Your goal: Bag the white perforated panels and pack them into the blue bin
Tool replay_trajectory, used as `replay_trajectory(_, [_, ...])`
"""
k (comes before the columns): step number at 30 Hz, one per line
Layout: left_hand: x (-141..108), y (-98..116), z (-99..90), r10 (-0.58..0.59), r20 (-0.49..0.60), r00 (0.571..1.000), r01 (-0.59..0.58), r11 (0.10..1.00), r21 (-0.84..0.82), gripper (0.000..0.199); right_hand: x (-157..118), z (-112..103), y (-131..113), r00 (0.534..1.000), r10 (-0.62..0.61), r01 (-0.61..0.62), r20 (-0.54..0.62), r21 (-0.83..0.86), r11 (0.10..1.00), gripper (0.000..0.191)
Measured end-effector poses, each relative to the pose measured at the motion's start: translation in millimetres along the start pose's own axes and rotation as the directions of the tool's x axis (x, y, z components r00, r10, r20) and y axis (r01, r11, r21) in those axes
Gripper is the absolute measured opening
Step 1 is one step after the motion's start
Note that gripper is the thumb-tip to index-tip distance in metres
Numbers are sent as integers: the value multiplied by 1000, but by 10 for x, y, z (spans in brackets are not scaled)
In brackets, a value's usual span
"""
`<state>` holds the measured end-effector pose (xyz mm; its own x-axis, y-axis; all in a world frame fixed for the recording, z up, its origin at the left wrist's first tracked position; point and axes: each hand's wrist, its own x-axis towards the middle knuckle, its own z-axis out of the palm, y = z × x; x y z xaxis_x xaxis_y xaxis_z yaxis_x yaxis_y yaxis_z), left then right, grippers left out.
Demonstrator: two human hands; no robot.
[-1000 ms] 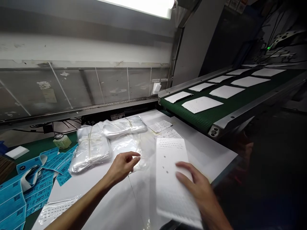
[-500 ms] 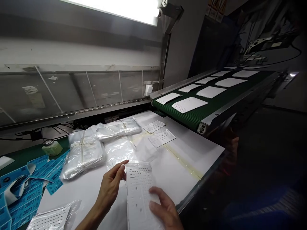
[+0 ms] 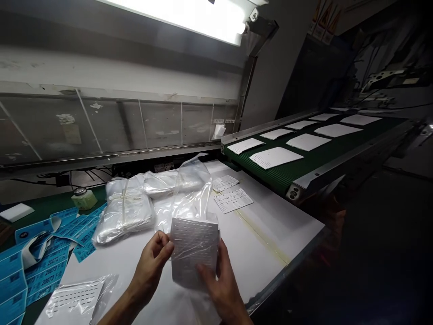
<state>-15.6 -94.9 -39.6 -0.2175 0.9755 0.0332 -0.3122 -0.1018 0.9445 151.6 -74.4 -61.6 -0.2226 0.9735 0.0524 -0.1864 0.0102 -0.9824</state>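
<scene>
Green conv. belt point(image 3: 280, 177) at R, w/ white perforated sheets point(image 3: 275, 158) in 2 rows, running back toward dark machinery point(image 3: 379, 85). White table point(image 3: 270, 257) just in front of belt, w/ 2 printed cards point(image 3: 233, 200) on top, yellowish strip point(image 3: 262, 237) nearby. Two string-tied bag bundles point(image 3: 123, 215) at table's far L; blue label strips point(image 3: 43, 266) on green bench point(image 3: 43, 208) beside table, plus small bottle point(image 3: 84, 198), white block point(image 3: 16, 212). Bagged perforated sheet point(image 3: 74, 298) at table's near L. Overhead: fluor. lamp point(image 3: 176, 18); behind: scuffed glass panel point(image 3: 162, 122); up on wall: warning signs point(image 3: 321, 29).
</scene>
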Motion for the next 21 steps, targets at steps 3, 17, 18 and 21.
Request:
replay_trajectory(3, [89, 37, -49, 6, 50, 999, -8, 998, 55, 24, 71, -73, 29, 997, 10, 0, 78, -126, 992, 66])
replay_trajectory(17, [230, 177, -75, 12, 343, 939, -119, 949, 293, 42, 136, -265, 34, 975, -218, 176, -41, -459, 871, 23])
replay_trajectory(18, [228, 139, -77, 12, 353, 935, -133, 937, 323, 40, 116, -284, 50, 981, -191, 157, -25, -472, 868, 24])
replay_trajectory(21, [173, -48, -110, -7, 348, 937, -140, 907, 397, 37, 111, -303, -47, 992, -126, 121, 21, -453, 883, 36])
